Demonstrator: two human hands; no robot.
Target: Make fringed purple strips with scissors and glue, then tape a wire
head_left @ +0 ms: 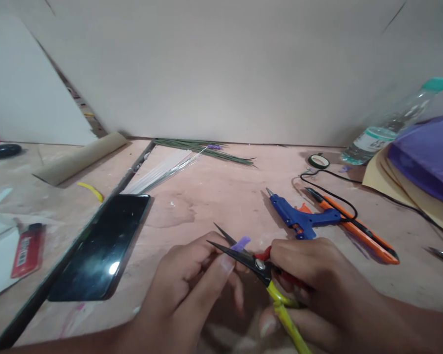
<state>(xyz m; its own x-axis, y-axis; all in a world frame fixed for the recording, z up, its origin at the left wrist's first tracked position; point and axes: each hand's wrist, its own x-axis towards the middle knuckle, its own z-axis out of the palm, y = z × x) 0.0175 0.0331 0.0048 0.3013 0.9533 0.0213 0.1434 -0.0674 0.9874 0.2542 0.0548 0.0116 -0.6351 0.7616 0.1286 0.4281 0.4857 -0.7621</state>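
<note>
My right hand point(313, 280) grips a pair of scissors point(260, 268) with red and yellow handles, blades open and pointing left. A small purple strip point(240, 243) sits between the blades. My left hand point(192, 290) pinches that strip from below with thumb and fingers closed together. Both hands hover low over the pinkish wooden table point(214, 201) near its front edge.
A blue glue gun point(302, 216) with a black cord and an orange cutter point(358, 228) lie to the right. A black phone point(99, 246) and red lighter point(26, 248) lie left. Green stems point(206, 150), tape roll point(318, 161), water bottle point(391, 123) and purple paper point(428, 157) sit farther back.
</note>
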